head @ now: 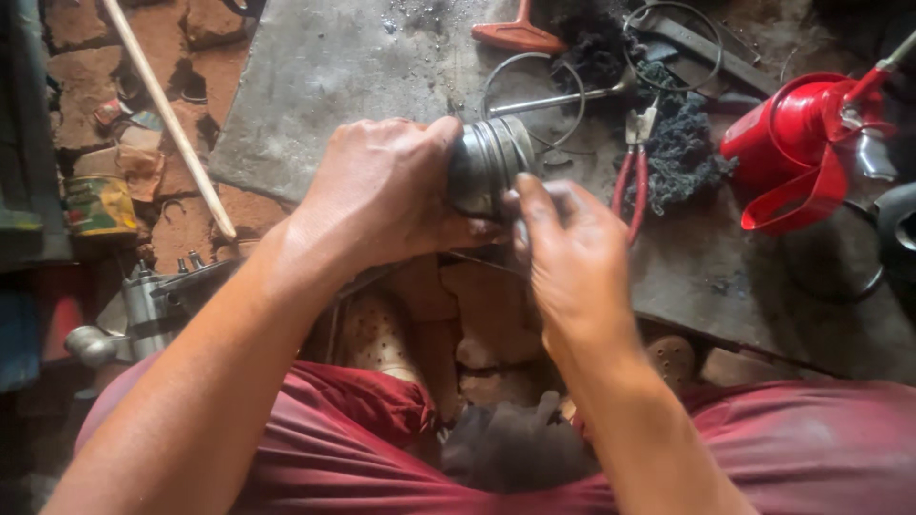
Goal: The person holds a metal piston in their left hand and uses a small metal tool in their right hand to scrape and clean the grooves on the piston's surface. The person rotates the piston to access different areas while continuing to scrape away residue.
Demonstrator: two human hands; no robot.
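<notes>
A flat grey metal sheet [324, 86] lies on the reddish dirt floor [86, 67] and carries most of the loose things; its near-left part is bare, while its far-right part is crowded. There sits one red metal oil can with a long spout [797, 153], beside one clump of dark oily rags [682, 153]. The left hand [382, 195] wraps around one grooved grey metal piston [489, 164], its fingers curled tight on the piston's body and holding it above the sheet's near edge. The right hand [568, 253] meets the piston's ringed end, its fingers [534, 205] drawn together and pressed against the rim. One pair of red-handled pliers [632, 181] lies just right of the piston, one red T-handled tool [515, 36] at the far edge, and two thin wire rings [534, 91] lie near it. One long pale wooden stick [167, 114] slants across the floor at left.
</notes>
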